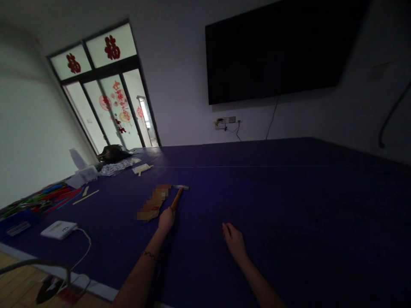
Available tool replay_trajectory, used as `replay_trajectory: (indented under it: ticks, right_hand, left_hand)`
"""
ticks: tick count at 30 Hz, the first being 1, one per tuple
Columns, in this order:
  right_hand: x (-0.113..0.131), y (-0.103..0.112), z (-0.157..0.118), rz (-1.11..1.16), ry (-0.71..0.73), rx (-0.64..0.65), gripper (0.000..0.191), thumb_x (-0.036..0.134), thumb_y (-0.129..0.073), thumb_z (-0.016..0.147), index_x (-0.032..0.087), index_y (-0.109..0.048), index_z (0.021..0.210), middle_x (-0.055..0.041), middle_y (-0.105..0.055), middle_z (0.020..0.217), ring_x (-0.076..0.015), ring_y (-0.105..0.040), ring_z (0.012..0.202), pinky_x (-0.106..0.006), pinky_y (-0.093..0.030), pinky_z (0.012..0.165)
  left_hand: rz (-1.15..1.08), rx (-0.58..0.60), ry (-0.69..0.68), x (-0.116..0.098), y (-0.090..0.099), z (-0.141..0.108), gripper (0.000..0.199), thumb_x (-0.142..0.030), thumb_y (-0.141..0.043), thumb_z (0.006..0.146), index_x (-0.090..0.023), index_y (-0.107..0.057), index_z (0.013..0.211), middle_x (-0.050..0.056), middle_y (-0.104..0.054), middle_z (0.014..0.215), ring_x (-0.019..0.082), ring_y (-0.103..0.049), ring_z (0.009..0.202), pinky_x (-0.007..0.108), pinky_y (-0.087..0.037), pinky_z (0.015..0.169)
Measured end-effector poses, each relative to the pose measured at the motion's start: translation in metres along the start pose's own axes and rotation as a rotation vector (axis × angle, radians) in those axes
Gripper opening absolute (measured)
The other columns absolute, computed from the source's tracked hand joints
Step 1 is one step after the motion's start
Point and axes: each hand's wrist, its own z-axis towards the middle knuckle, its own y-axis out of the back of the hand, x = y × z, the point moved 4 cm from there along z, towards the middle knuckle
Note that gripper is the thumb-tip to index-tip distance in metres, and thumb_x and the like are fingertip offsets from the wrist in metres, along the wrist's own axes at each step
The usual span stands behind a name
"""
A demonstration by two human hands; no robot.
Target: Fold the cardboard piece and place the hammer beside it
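Hammer (179, 195) is over the purple worktop (289, 201), seven o'clock from mid-view, can't tell if it's touching down. Left hand (166, 220) is clamped round its near end. Pixelated brown thing (154, 204) sits just beside it at nine o'clock. Right hand (234, 240), at four, is loosely curled, can't tell if fully closed. White corded box (59, 230) further out, past eight.

One hammer (177, 198), two hands (166, 219) (234, 241), one television (272, 55)
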Motion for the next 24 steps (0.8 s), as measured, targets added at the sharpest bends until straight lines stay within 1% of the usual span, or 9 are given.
replay_trajectory:
  ticks: [7,11,15,19,24]
  right_hand:
    - [0.0023,0.0010,-0.0007,-0.026,0.015,0.000,0.050,0.058,-0.024,0.079,0.019,-0.048,0.060,-0.0034,-0.057,0.053,-0.0147,-0.052,0.048,-0.025,-0.039,0.051]
    - [0.0020,0.0008,-0.0010,-0.035,0.017,0.002,0.050,0.059,-0.022,0.079,0.019,-0.047,0.061,-0.0034,-0.056,0.053,-0.0144,-0.052,0.048,-0.025,-0.038,0.052]
    - [0.0000,-0.0007,-0.0009,-0.036,0.018,0.009,0.049,0.058,-0.023,0.080,0.019,-0.047,0.061,-0.0036,-0.055,0.053,-0.0143,-0.051,0.048,-0.025,-0.038,0.051]
    - [-0.0026,-0.0027,-0.0007,-0.033,0.015,0.021,0.049,0.056,-0.023,0.080,0.019,-0.048,0.062,-0.0040,-0.056,0.055,-0.0146,-0.052,0.049,-0.025,-0.038,0.051]
    - [-0.0036,-0.0030,-0.0005,-0.028,0.014,0.029,0.049,0.057,-0.023,0.080,0.019,-0.049,0.063,-0.0041,-0.056,0.055,-0.0149,-0.052,0.049,-0.026,-0.039,0.052]
  left_hand:
    - [0.010,0.021,0.009,-0.0061,-0.0032,-0.0015,0.033,-0.028,-0.033,0.085,-0.008,-0.053,0.102,0.016,-0.063,0.096,0.019,-0.061,0.088,0.023,-0.042,0.070]
    - [0.025,0.012,0.012,-0.0070,-0.0052,-0.0009,0.034,-0.027,-0.032,0.085,-0.007,-0.054,0.102,0.015,-0.063,0.094,0.020,-0.060,0.087,0.024,-0.042,0.068]
    - [0.057,-0.027,0.009,-0.0074,-0.0044,0.0000,0.035,-0.026,-0.032,0.085,-0.005,-0.054,0.103,0.017,-0.060,0.097,0.022,-0.057,0.091,0.026,-0.040,0.072]
    - [0.097,-0.085,0.003,-0.0079,-0.0031,-0.0017,0.037,-0.026,-0.033,0.084,-0.004,-0.055,0.104,0.020,-0.056,0.102,0.026,-0.051,0.099,0.031,-0.037,0.079]
    - [0.124,-0.125,-0.011,-0.0083,-0.0073,-0.0050,0.036,-0.027,-0.037,0.083,-0.004,-0.055,0.103,0.020,-0.054,0.101,0.027,-0.049,0.099,0.031,-0.036,0.078]
